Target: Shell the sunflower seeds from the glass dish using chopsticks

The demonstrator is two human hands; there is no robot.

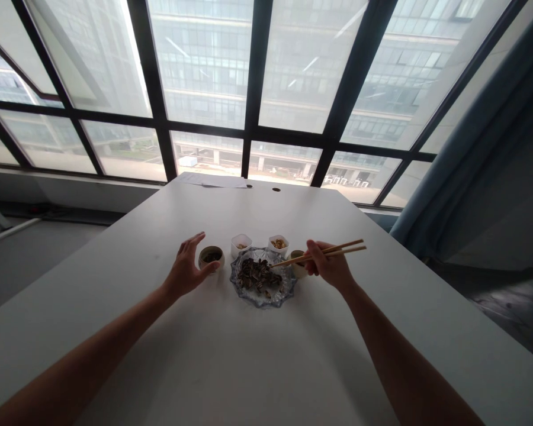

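My right hand grips a pair of wooden chopsticks, their tips over the dark striped seeds in a clear scalloped glass dish. My left hand is open, thumb and fingers spread around the near left side of a small round cup with dark contents; whether it touches the cup is hard to tell. Behind the dish stand two small white cups, the left cup and the right cup, each with light-brown pieces inside. Another round cup is partly hidden behind my right hand.
Everything stands on a long white table. Papers lie at its far end, near two dark holes. Black-framed windows rise beyond it, and a blue-grey curtain hangs at the right.
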